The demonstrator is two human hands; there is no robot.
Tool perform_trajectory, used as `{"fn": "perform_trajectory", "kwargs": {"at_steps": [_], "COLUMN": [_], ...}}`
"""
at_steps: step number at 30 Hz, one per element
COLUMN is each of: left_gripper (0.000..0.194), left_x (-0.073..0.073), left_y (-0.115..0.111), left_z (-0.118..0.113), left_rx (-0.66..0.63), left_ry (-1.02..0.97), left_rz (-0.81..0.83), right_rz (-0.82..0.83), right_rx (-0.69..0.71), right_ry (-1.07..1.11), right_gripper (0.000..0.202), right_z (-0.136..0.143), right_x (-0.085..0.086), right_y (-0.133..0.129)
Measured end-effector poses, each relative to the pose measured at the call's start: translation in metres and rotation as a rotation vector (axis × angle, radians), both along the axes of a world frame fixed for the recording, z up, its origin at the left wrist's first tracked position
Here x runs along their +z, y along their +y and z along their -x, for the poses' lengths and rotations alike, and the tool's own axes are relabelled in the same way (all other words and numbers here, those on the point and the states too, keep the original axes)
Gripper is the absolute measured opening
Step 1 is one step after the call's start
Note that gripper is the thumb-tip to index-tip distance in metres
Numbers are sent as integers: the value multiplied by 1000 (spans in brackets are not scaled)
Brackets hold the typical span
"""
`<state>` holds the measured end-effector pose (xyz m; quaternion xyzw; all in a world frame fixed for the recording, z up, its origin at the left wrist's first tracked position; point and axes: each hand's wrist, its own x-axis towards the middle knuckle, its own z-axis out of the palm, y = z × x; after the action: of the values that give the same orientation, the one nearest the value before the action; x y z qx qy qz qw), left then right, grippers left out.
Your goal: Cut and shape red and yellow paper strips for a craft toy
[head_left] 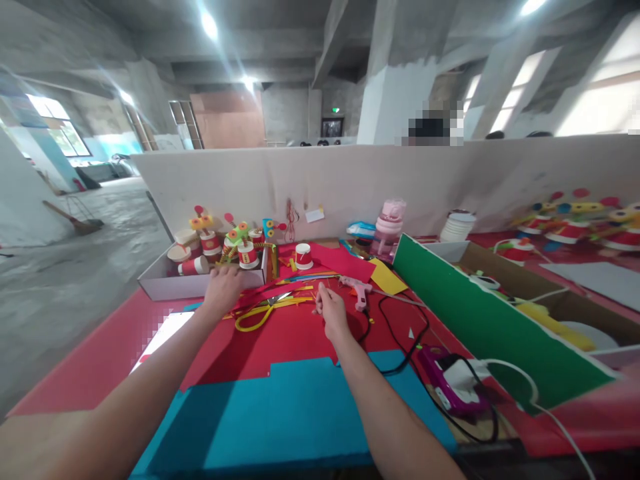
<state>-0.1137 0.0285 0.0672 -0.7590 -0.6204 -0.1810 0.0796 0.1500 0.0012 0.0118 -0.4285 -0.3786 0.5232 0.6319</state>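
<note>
My left hand (pixel 224 287) is palm down at the front wall of a white box (pixel 175 288), beside a green-headed paper-cup figure (pixel 247 255). Its fingers look loosely spread, with their tips partly hidden. My right hand (pixel 330 311) is closed over the red work surface, thumb and fingers pressed together. Whatever it pinches is too small to make out. Between the hands lie yellow-handled scissors (pixel 254 320) and thin paper strips (pixel 300 301). A pink glue gun (pixel 357 291) rests just right of my right hand. Behind them stands a red and white paper cup (pixel 303 257).
A blue board (pixel 280 413) covers the table's near side. On the right are a green-sided box (pixel 480 320), a purple power strip (pixel 453 380) and loose cables. Yellow paper (pixel 389 276) and a pink bottle (pixel 390 227) sit behind, before a white partition (pixel 325 180).
</note>
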Motion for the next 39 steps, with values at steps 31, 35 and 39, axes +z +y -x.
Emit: {"fn": "perform_trajectory", "kwargs": {"at_steps": [31, 35, 39], "left_gripper": [29, 23, 18], "left_x": [-15, -39, -60], "left_y": [-43, -81, -97], "left_z": [-74, -98, -100], "left_rx": [-120, -305, -308], "left_ry": [349, 365, 233], "left_rz": [-49, -27, 90], "right_rz": [-461, -671, -611], "right_rx": [-53, 93, 254], "right_ry": [-841, -1310, -1444], "right_gripper": [25, 26, 28], "right_z": [-13, -8, 2], "right_x": [16, 17, -2], "right_y": [-33, -56, -60]}}
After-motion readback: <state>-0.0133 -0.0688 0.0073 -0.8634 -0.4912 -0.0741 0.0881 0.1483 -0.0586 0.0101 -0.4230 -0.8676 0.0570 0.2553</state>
